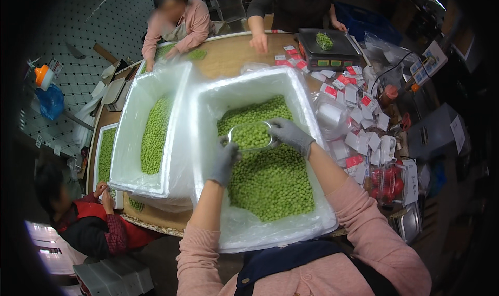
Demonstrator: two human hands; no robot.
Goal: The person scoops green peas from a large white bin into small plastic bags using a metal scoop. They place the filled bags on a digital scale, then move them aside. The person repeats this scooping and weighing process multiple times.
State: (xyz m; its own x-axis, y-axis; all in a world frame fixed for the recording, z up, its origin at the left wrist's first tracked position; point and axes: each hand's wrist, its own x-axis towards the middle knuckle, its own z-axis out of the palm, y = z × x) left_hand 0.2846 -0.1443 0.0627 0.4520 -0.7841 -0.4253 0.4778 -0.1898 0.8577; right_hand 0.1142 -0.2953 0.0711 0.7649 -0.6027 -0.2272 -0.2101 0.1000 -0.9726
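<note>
A clear plastic tray (250,149) filled with shelled green peas (249,135) is held between my two hands above a white foam box. My left hand (225,159), in a grey glove, grips the tray's near left end. At its right end, my gloved right hand (290,135) has hold of the rim. Below lie many loose green peas (273,183), heaped in the plastic-lined foam box (317,120). Part of the heap is hidden by the tray and my hands.
Left stands a second lined foam box (134,101) with peas. A scale (331,58) bearing a small heap of peas sits at the back right. Labels (351,97), clear packaging (331,112) and a pack of red produce (390,183) crowd the right. Several people work around the table (230,50).
</note>
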